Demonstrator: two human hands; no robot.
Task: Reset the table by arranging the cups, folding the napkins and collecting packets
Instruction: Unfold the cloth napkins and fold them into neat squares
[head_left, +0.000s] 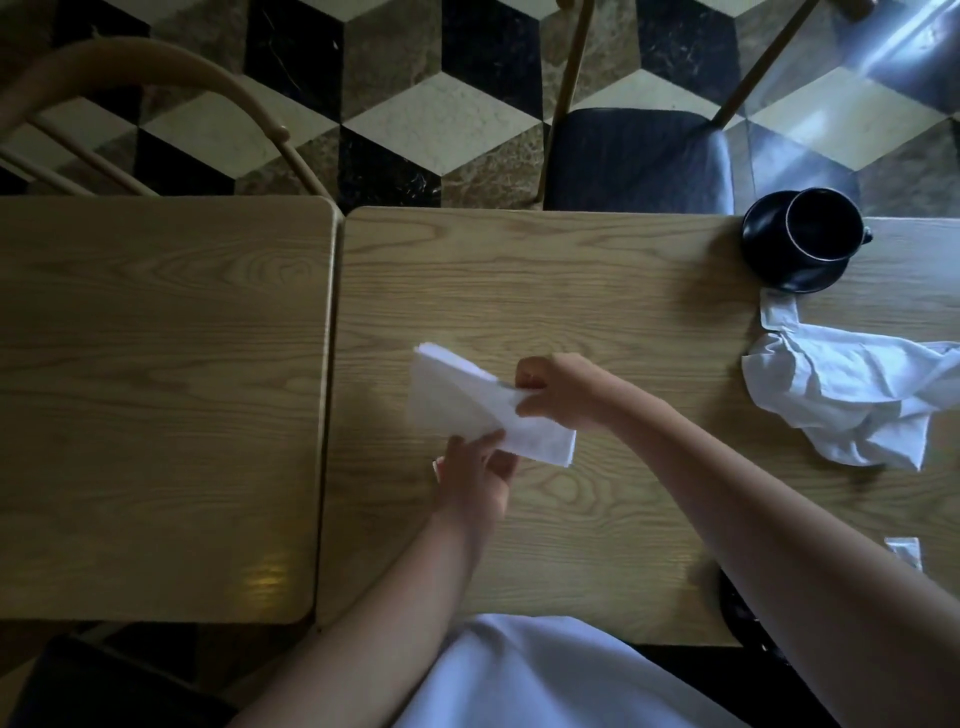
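A folded white napkin (467, 400) lies near the middle of the right wooden table (571, 270). My right hand (558, 389) pinches its right upper edge. My left hand (475, 478) holds its lower edge from below. A crumpled white napkin (852, 395) lies at the right side of the table. Behind it a black cup (821, 223) stands on a black saucer (779, 270) at the far right. A small white packet (906, 552) shows beside my right forearm near the right edge.
A second wooden table (156, 389) adjoins on the left. A curved wooden chair back (156, 67) stands behind it. A dark cushioned chair (639, 156) stands behind the right table. A dark round object (737, 608) sits partly hidden under my right forearm.
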